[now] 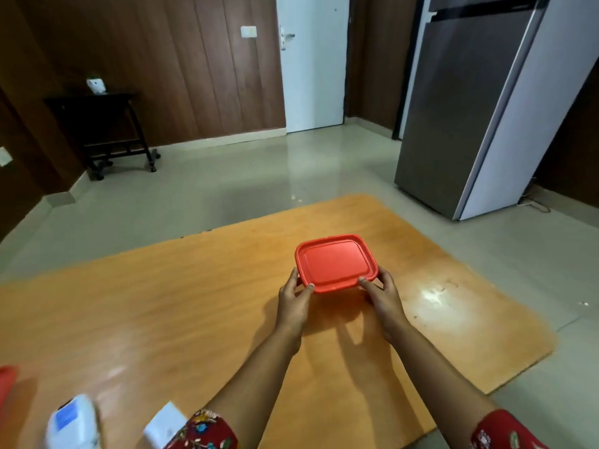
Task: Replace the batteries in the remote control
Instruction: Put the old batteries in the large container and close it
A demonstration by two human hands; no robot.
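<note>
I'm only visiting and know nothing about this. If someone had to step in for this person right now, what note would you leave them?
Hands: the left hand and right hand each grip a near corner of the red container, whose lid is on. I cannot tell whether it rests on the table or is lifted.
Things: the white remote lies blurred at the table's near left, in neither hand. The white object beside it cannot be identified.
Done: nothing visible, and no batteries are in view.
Left: probably open the container, then do the whole battery swap.
</note>
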